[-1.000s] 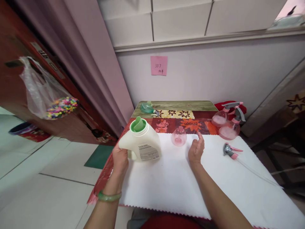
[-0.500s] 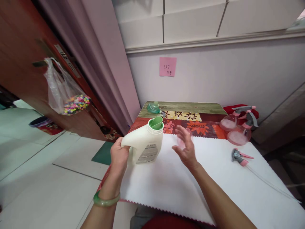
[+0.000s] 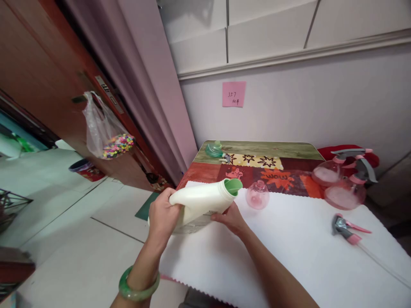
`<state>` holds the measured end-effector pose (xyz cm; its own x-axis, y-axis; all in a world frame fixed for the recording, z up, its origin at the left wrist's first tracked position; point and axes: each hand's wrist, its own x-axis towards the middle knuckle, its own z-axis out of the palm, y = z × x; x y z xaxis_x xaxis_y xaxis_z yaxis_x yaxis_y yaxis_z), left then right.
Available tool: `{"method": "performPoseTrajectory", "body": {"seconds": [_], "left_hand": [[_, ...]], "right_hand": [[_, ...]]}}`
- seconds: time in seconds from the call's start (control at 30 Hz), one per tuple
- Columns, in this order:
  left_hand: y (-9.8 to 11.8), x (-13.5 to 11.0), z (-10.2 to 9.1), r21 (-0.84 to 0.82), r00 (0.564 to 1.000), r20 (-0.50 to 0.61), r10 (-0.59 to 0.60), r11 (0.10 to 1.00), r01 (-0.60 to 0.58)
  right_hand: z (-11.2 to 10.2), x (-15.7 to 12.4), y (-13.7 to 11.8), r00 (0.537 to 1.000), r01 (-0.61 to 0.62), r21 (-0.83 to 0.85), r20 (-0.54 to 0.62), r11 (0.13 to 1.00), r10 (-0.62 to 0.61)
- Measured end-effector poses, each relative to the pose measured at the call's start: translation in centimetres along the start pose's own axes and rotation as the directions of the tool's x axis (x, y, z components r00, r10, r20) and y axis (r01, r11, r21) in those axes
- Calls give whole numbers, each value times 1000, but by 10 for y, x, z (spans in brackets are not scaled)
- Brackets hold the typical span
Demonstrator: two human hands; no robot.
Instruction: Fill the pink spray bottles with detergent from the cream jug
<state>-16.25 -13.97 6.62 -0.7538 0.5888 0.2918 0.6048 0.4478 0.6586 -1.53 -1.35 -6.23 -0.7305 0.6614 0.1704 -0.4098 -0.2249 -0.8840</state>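
My left hand (image 3: 163, 212) grips the handle end of a white detergent jug (image 3: 201, 200) with a green pour spout, and the jug is tipped over to the right. From below, my right hand (image 3: 229, 217) holds the jug near its neck, fingers curled against it. The spout points toward a small open pink round bottle (image 3: 257, 196) standing on the white cloth (image 3: 282, 248), a short gap away.
Two pink spray bottles (image 3: 344, 183) stand at the table's right edge, and a loose sprayer head with its tube (image 3: 348, 228) lies on the cloth. A green bottle (image 3: 213, 150) lies at the table's far corner. A door with a hanging plastic bag (image 3: 105, 137) is on the left.
The jug has tipped from upright to nearly lying, spout toward the pink bottle. My right hand moved from open in the air to under the jug. The view shifted left.
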Motion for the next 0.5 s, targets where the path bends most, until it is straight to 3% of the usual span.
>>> {"method": "performPoseTrajectory", "body": {"seconds": [0.1,0.2,0.27,0.33,0.4,0.43,0.5], "left_hand": [[3,-3,-8,48,984,18,180,982,-181],[-16,-4,-18,46,959,-105,262,965,-259],[-43,-5,-19,-115,965,-218,144,978,-172],[-74,-9,-12,-461,978,-201,-57,886,-43],[-102,-16,3,-684,963,-1,-268,703,195],[-113,-21,12,-724,934,87,-347,622,298],[-125,-33,32,-748,913,224,-342,540,386]], "right_hand": [[-4,-1,-1,999,34,-11,-13,999,-34],[-6,-1,-3,999,53,-3,6,999,-53],[-6,0,-3,999,53,1,4,999,-53],[-7,0,-2,999,47,9,-9,999,-47],[-7,0,1,999,43,8,-21,999,-43],[-7,0,2,999,42,0,-25,999,-42],[-8,0,3,999,41,-29,-32,999,-42]]}}
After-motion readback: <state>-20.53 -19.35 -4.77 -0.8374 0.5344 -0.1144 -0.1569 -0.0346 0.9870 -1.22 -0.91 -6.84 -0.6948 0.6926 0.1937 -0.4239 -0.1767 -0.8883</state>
